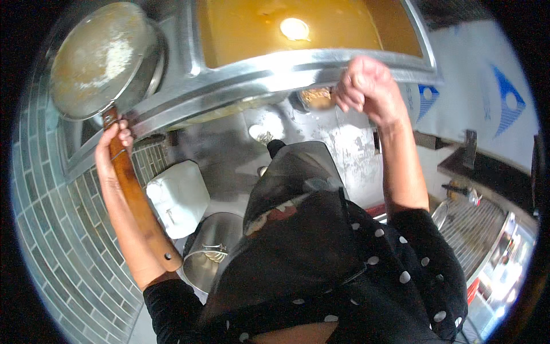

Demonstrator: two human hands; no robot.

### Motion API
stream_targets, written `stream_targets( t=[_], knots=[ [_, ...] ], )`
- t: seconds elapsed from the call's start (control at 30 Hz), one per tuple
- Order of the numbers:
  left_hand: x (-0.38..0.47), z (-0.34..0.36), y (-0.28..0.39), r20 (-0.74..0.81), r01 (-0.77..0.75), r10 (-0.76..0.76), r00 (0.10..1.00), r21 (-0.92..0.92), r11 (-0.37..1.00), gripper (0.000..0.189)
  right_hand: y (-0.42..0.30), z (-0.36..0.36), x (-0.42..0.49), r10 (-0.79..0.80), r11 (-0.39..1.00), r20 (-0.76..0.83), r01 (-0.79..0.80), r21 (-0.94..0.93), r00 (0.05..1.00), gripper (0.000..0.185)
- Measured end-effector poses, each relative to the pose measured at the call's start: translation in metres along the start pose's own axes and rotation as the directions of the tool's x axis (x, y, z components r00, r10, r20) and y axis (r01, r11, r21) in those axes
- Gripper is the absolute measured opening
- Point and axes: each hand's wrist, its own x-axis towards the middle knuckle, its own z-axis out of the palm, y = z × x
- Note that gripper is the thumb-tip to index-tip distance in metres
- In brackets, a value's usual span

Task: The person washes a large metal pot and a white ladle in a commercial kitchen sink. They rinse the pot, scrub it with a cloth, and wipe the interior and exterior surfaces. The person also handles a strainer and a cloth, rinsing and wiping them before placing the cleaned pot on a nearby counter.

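Note:
My left hand is wrapped around the long wooden handle of a large round metal pan. Pale whitish patches show on the pan's upper face; whether they are food or glare is unclear. The handle runs back along my forearm and has a hole at its end. My right hand is curled into a loose fist over the front rim of a steel vat. Nothing shows in its fingers. Yellow-brown liquid fills the vat, with a bright light reflected on it.
A white plastic jug and a steel pot stand low at my left, near the tiled wall. Below the vat's rim sits a container with brown contents. At right are a ridged metal drainboard and blue-marked sheeting.

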Motion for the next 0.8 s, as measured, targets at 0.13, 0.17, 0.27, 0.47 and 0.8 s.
stream_targets(
  t=[0.13, 0.17, 0.27, 0.47, 0.8],
  knots=[
    [0.008, -0.016, 0.004, 0.157, -0.001, 0.001, 0.988, 0.002, 1.000, 0.030, 0.115, -0.066, -0.105, 0.329, 0.931, -0.489, -0.190, 0.312, 0.808, 0.023],
    [0.008, -0.019, 0.004, 0.172, -0.018, 0.015, 0.985, 0.013, 1.000, 0.030, 0.148, -0.085, -0.124, 0.421, 0.899, -0.556, -0.246, 0.363, 0.717, 0.023],
    [0.008, -0.021, 0.005, 0.158, -0.059, 0.048, 0.986, 0.071, 0.996, 0.033, 0.252, -0.143, -0.143, 0.665, 0.745, -0.616, -0.318, 0.586, 0.422, 0.022],
    [0.000, -0.011, 0.000, 0.177, -0.126, 0.130, 0.976, -0.034, 0.992, 0.041, 0.426, -0.258, -0.094, 0.778, 0.626, -0.595, -0.312, 0.715, 0.199, 0.024],
    [-0.008, -0.012, 0.012, 0.109, -0.027, 0.033, 0.994, -0.053, 0.998, 0.035, 0.537, -0.334, -0.038, 0.565, 0.803, -0.824, -0.205, 0.559, -0.033, 0.017]
  ],
)
